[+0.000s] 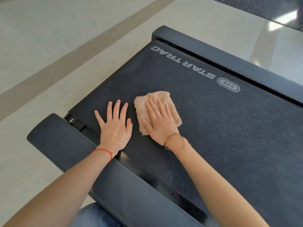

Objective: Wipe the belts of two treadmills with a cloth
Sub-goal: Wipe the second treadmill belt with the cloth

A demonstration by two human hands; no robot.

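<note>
A dark treadmill belt (213, 122) printed with "STAR TRAC" runs across the view to its rear end. On it lies a folded beige cloth (147, 104). My right hand (159, 123) presses flat on the cloth with straight, spread fingers. Just left of the cloth, my left hand (114, 125) rests flat on the bare belt near its rear edge, fingers spread, holding nothing. A second dark belt or mat (262, 9) shows at the top right corner.
The treadmill's near side rail (68, 148) passes under my left forearm, and the far rail (229, 58) borders the belt's other side. Pale tiled floor (49, 46) with a darker stripe surrounds the machine. My knee in jeans (95, 217) shows at the bottom.
</note>
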